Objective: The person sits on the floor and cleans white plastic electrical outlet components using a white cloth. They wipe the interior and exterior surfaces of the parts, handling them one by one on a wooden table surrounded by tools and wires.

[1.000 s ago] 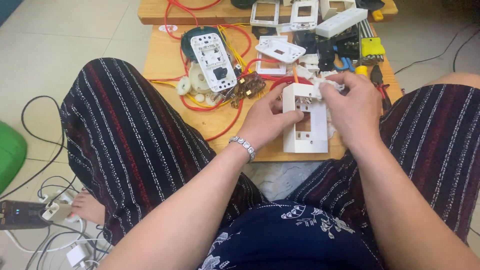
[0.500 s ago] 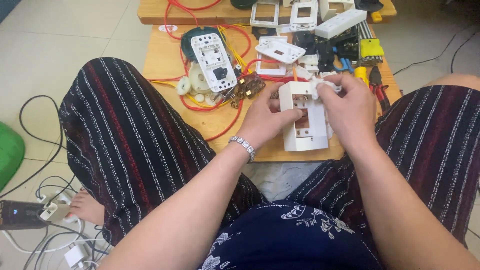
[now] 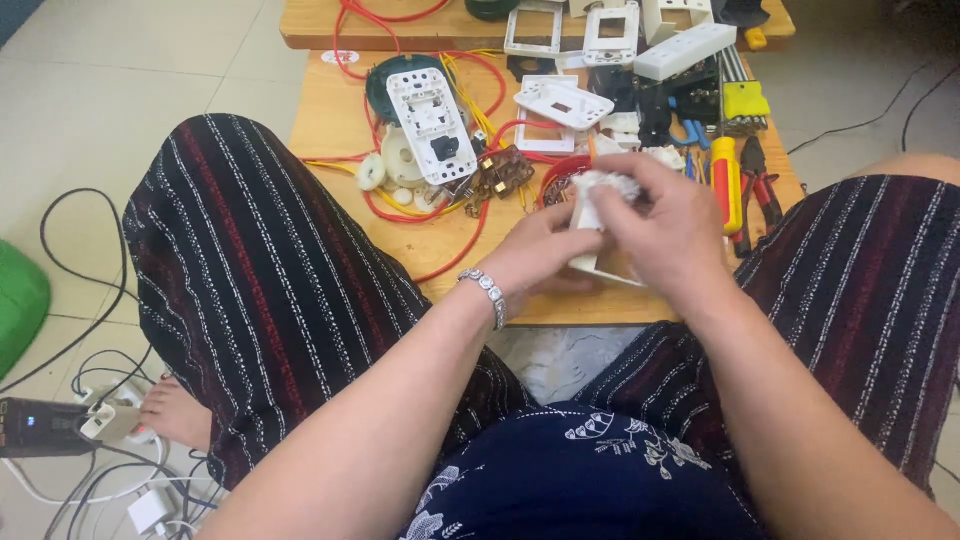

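Gripping a white socket housing (image 3: 600,262) at the desk's (image 3: 330,120) near edge — light, stiff plastic, probably — left hand (image 3: 540,255) cradles it, right hand (image 3: 665,225) pinches its top.

Socket plate (image 3: 600,262) on low table (image 3: 330,120); screwdriver (image 3: 727,180) right, pliers (image 3: 762,182) beside.
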